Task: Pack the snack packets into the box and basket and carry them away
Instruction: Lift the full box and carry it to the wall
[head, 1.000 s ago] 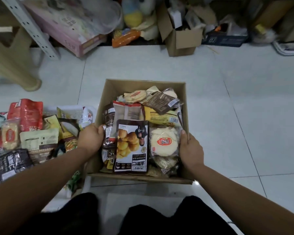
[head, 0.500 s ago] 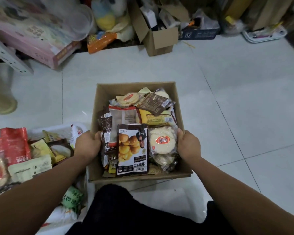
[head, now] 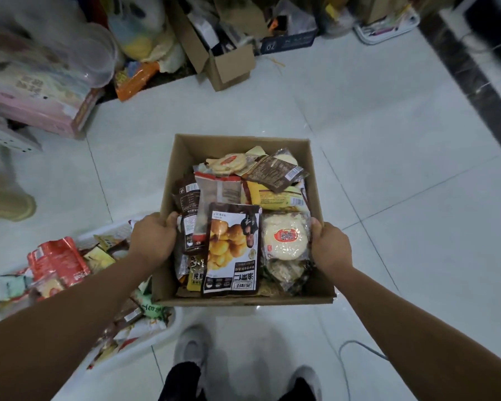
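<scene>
The left grip (head: 152,240) and right grip (head: 330,247) are clasping opposite walls of the cardboard box (head: 243,140), fingers curling over the rims. Between them, snack packets (head: 272,195) are filling it. A black packet (head: 232,250) is showing upside-down Chinese print. The basket (head: 162,334) is lying outside the left grip.

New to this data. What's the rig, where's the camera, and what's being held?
There is no machine here: a person works with bare hands. Every picture comes from one wide-angle camera worn on the head, looking forward and down, so the arms enter from the bottom edge. The left hand grips the left wall of a cardboard box, and the right hand grips the right wall. The box is full of snack packets and seems lifted off the tiled floor, with the person's shoes below it. On the floor to the left, a white basket holds more packets. Clutter lies along the far side.
</scene>
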